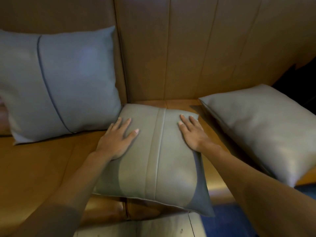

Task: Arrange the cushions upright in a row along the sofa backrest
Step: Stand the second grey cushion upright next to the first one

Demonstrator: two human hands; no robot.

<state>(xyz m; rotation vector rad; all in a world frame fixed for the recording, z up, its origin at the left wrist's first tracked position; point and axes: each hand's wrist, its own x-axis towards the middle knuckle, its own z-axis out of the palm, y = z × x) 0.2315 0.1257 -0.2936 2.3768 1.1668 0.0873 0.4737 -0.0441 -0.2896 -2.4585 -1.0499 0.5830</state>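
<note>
A grey-green cushion [155,159] with a centre band lies flat on the brown sofa seat [42,161], its near edge hanging over the seat front. My left hand [118,139] rests flat on its left half, fingers spread. My right hand [193,132] lies flat on its right half near the far corner. Neither hand grips it. A blue-grey cushion [59,84] with a dark seam stands upright against the backrest [188,48] at the left. A third, plain grey cushion [266,127] lies tilted on the seat at the right.
The backrest has vertical panel seams and bare room behind the middle cushion. Blue carpet [229,219] shows below the seat front at the right. A pale surface [145,228] lies at the bottom edge. Dark space opens at the far right.
</note>
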